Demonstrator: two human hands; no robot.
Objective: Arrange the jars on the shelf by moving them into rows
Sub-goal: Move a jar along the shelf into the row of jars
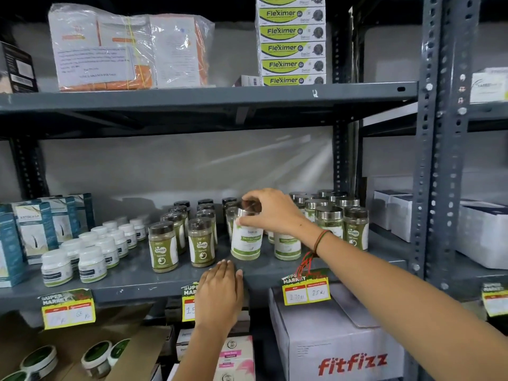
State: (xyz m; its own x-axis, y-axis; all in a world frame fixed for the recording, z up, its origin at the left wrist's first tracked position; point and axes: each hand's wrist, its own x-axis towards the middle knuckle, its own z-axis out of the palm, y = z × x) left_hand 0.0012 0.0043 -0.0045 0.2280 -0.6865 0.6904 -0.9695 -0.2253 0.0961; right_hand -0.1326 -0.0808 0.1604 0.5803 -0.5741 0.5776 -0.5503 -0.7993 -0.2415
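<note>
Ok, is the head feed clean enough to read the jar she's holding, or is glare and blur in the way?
Head view: right hand grips the steel-lidded jar, label soft, barely legible; lid blurred; glare streaks on the back wall; uprights bow from wide-angle distortion.

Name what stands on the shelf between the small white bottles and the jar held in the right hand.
In the head view, brown-lidded jars of green powder stand in rows between the white bottles and the held jar.
</note>
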